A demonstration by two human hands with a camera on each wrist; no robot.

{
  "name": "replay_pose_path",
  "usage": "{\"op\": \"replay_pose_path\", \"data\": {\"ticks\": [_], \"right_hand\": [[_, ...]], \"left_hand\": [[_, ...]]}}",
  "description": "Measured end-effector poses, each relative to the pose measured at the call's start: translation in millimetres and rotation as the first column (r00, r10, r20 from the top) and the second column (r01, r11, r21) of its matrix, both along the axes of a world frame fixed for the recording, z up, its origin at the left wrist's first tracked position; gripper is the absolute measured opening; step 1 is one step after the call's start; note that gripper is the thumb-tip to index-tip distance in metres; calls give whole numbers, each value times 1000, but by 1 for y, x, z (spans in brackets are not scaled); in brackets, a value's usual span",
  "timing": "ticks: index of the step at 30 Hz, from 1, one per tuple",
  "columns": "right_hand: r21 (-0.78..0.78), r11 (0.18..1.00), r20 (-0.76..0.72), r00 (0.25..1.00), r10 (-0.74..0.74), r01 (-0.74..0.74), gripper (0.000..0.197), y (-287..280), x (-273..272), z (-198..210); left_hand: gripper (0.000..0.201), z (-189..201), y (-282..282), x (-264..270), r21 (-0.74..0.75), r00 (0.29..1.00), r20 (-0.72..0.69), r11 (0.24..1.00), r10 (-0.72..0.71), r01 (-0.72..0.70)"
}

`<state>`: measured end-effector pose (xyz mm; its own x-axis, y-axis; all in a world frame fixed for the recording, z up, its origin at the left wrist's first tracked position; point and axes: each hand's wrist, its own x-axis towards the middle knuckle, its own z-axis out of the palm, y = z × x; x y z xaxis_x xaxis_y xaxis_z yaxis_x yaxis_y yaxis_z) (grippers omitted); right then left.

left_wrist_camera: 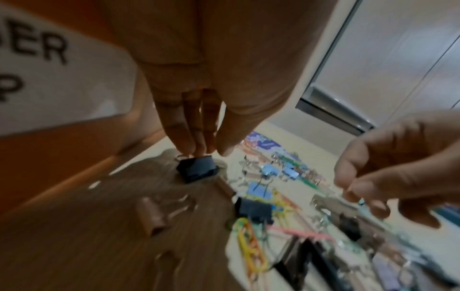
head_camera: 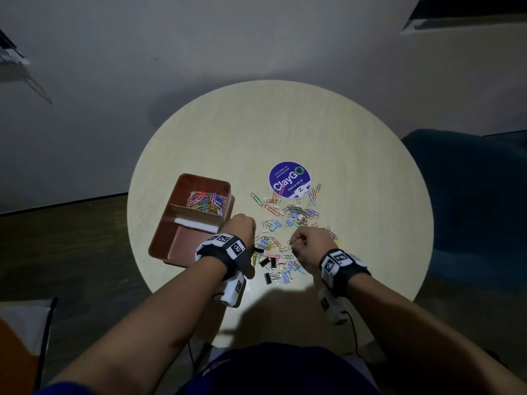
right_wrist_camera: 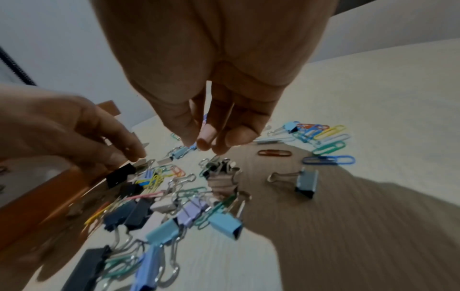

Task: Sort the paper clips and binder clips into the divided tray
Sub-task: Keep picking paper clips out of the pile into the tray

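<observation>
Many paper clips (head_camera: 288, 215) and binder clips (head_camera: 268, 263) lie mixed at centre, right of the divided tray (head_camera: 182, 223). Left hand (head_camera: 241, 228) pinches a black binder clip (left_wrist_camera: 198, 169); right hand (head_camera: 309, 242) pinches something unclear. Sticker (head_camera: 289, 180) reads "ClayGO".

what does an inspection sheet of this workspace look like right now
surface: round pale wood table, lit from above.
job's things: brown divided tray, paper clips in its far compartment; mixed pile of clips loose on the table.
clutter: purple round sticker.
hands: left hand pinches a black binder clip; right hand, fingertips together above the pile, grasp unclear.
cables: black cable from the right wrist unit.
surroundings: blue chair, dark floor.
</observation>
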<state>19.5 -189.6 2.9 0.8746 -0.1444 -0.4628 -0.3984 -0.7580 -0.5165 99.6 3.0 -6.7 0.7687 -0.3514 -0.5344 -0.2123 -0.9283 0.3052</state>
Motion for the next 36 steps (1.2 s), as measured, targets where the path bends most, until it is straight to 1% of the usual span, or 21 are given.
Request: {"op": "replay_pose_path", "data": {"ticks": [3,5,7,12,14,17,19,24,26,28,29,32,34,36], "right_hand": [[-33,990,22,990,136,-135,23,10,4,-2],[-47,981,25,982,189,-188,21,17,9,-6],[-97,969,29,972,233,-229,18,22,14,-11],[-200,933,3,952,307,-300,11,25,25,-24],[-228,918,-18,944,328,-324,10,24,27,-30],[-247,910,-25,941,338,-333,21,24,29,-36],[-247,904,-25,935,353,-348,27,25,30,-39],[-240,891,-28,920,391,-386,33,29,33,-44],[-239,879,-34,908,417,-413,34,31,34,-44],[-230,869,-43,897,440,-438,32,32,36,-44],[-224,867,-50,894,445,-445,29,32,37,-44],[-225,862,-66,889,452,-455,20,34,38,-44],[-215,864,-64,889,453,-456,22,36,37,-44],[-196,868,-61,890,453,-456,24,36,36,-45]], "left_hand": [[27,-4,2,-5,24,998,56,1000,-13,11],[33,-8,3,-7,14,997,73,1000,1,-2],[35,-10,5,-7,17,997,75,1000,21,-22],[24,-16,6,-9,37,991,113,996,74,-78],[23,-17,5,-8,36,989,104,994,103,-107],[28,-20,4,-8,22,988,74,990,138,-140],[25,-22,3,-7,18,986,65,988,151,-153],[20,-26,8,-4,-54,979,-7,977,205,-205],[24,-26,11,-2,-78,974,-25,970,227,-228],[31,-26,12,1,-68,982,-8,980,187,-187],[31,-27,12,1,-50,988,1,987,154,-154],[25,-31,10,-2,12,996,59,998,66,-67],[23,-32,9,-5,50,996,78,998,36,-40],[29,-33,9,-6,80,997,73,997,-8,2]]}}
